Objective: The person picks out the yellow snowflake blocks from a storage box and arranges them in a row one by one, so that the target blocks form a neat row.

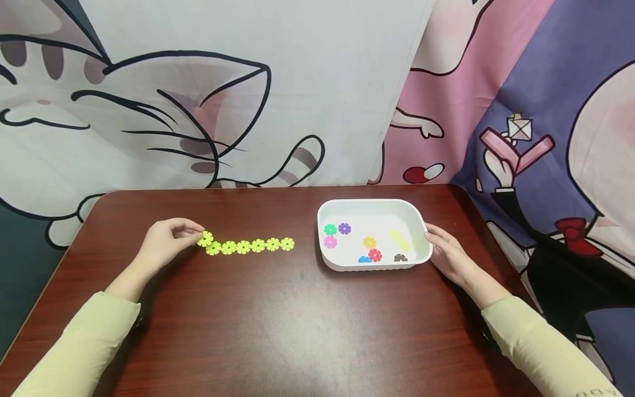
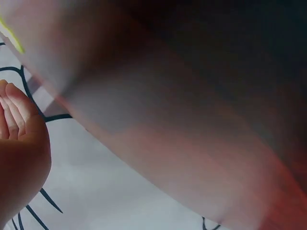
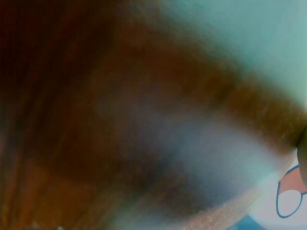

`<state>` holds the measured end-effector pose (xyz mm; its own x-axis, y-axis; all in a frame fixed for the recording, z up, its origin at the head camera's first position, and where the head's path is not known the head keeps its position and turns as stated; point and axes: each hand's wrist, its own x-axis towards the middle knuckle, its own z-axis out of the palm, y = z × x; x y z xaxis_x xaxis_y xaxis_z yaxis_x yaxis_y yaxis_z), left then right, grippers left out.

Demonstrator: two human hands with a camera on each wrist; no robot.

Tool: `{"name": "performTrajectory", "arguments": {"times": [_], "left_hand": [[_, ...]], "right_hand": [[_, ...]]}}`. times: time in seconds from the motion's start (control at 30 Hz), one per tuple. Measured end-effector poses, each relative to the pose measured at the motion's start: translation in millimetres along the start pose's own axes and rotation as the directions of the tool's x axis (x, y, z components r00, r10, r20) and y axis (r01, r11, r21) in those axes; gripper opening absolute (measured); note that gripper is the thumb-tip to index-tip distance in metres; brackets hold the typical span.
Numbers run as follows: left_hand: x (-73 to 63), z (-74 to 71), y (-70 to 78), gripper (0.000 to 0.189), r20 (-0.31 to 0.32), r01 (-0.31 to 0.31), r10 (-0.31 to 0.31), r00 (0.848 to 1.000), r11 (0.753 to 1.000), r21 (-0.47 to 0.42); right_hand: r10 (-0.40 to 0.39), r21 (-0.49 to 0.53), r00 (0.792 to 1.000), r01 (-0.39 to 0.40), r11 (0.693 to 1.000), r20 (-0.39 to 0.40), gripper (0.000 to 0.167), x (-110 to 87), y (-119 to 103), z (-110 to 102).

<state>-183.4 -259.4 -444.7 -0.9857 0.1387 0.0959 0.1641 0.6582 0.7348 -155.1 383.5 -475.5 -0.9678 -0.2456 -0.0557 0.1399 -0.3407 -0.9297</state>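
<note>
In the head view my left hand [image 1: 168,240] pinches the leftmost piece of a row of yellow-green flower-shaped discs [image 1: 243,247] between thumb and fingertips. That end piece sits a little higher than the others, which run rightward in a nearly straight line over the table. My right hand [image 1: 451,256] grips the right end of a white plastic tray [image 1: 374,205] at its rim. Only part of the left hand [image 2: 21,139] shows in the left wrist view, and the discs are mostly out of sight there. The right wrist view is too dark and blurred to show the grip.
Inside the tray lie loose flower-shaped discs: a green one [image 1: 330,229], a purple one [image 1: 344,228], a red one [image 1: 375,255] and several in other colours. The brown wooden table [image 1: 297,331] ends at a cartoon-printed cloth [image 1: 322,82] behind it.
</note>
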Motion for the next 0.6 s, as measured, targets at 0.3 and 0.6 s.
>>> {"name": "performTrajectory", "arguments": {"times": [0.3,0.6], "left_hand": [[-4.6,-7.4,-12.5,0.018,0.036,0.027,-0.028,0.999,0.999,0.037],[-3.3,-6.4,-18.0,0.018,0.070,0.054,-0.062,0.996,0.993,0.109]], "right_hand": [[0.013,-0.006,1.000,-0.013,1.000,-0.009,0.040,1.0,-1,0],[0.012,-0.015,1.000,-0.012,1.000,0.001,0.040,0.5,-1,0]]}}
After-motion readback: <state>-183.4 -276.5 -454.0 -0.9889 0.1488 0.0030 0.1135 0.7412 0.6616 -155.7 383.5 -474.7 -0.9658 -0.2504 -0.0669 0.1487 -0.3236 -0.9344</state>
